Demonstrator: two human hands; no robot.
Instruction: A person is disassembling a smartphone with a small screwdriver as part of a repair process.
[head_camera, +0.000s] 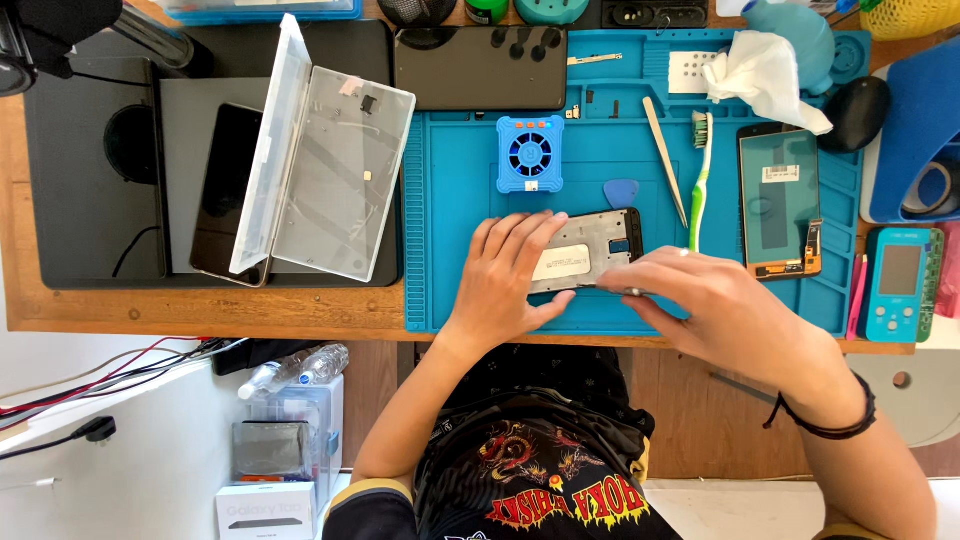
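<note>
An opened phone frame lies on the blue repair mat, its grey inner plate facing up. My left hand rests flat on the frame's left half and holds it down. My right hand is at the frame's lower right edge, with thumb and fingers pinched on a thin metal tool whose tip touches that edge. A black band circles my right wrist.
On the mat lie a small blue fan, a blue pick, a green toothbrush, a spudger, a phone screen and a dark phone. An open clear plastic case lies left; a handheld device lies right.
</note>
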